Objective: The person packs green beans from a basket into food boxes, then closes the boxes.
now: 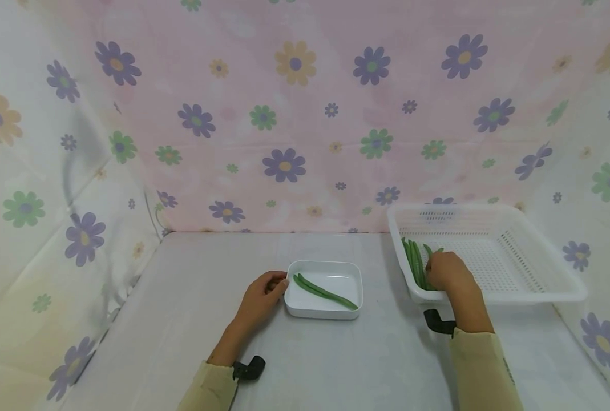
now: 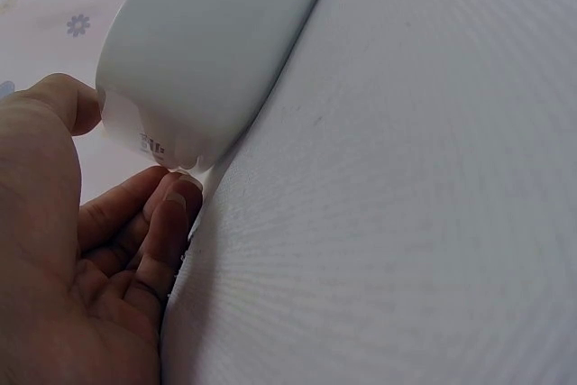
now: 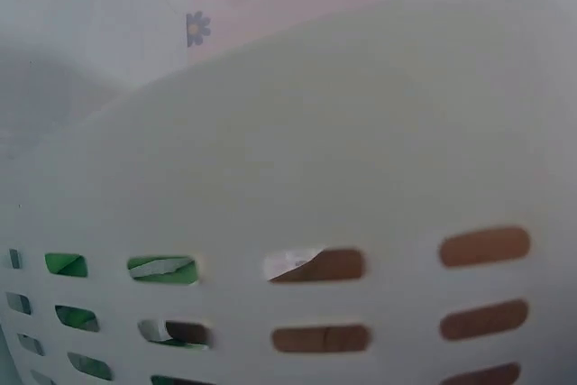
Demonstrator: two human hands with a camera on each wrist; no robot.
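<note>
Right grip [image 1: 447, 271] dips among green beans [image 1: 416, 265] in the perforated white basket [image 1: 541, 297], fingertips hidden, so I can't tell whether it pinches one. Left grip [image 1: 261, 298], fingers loosely curled, touches the white dish [image 1: 321, 314], probably steadying it; two beans [image 1: 325, 293] lie diagonally inside.

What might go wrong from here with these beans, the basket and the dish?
The right hand is among green beans in the basket, so some might snap or drop. The black device behind that hand is close to the basket and could bump it. The left hand touches the dish, so a nudge might shift it.
</note>
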